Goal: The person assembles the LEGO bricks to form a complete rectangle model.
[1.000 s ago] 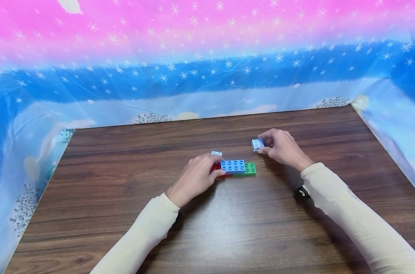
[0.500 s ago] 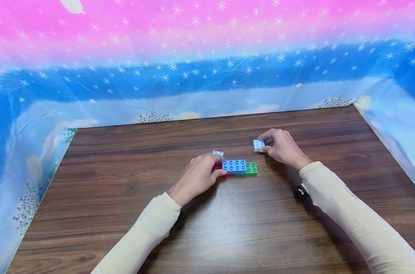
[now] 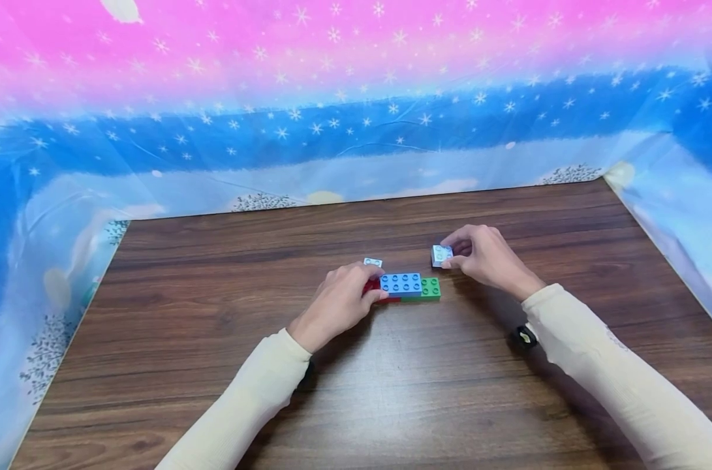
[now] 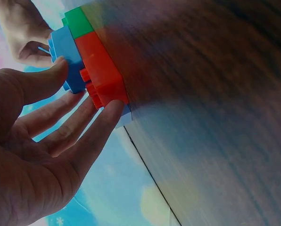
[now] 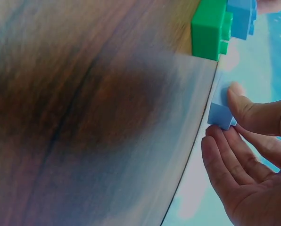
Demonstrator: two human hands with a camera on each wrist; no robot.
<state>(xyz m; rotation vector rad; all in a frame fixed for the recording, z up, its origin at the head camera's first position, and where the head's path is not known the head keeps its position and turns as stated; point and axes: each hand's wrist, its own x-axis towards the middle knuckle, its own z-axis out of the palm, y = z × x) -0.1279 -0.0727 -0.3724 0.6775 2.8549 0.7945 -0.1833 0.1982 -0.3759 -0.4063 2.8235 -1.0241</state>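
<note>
Right hand point(image 3: 486, 258) and the pale blue brick point(image 3: 442, 256) it's holding have slid a bit toward the person since half a second ago; the left hand point(image 3: 337, 297) and its bricks have barely budged. From the head view, the right thumb and fingers are pinching that pale brick by its right side, up and right of the other pieces — can't tell if it's touching the surface point(image 3: 162, 320). Left fingers grip the left end of the blue brick point(image 3: 400, 285), which sits on top of a green brick point(image 3: 431, 288) poking out to the right. A small whitish brick point(image 3: 372, 262) shows just behind the left hand, and a pink and blue snowflake cloth point(image 3: 356, 130) runs along the back.

Left wrist view: the thumb is on the blue brick, one fingertip is on the end of a red brick point(image 4: 103, 68), and red and green are end to end under the blue.

Right wrist view: thumb one side, fingers the other, pale brick pinched between — apart from the green one.
</note>
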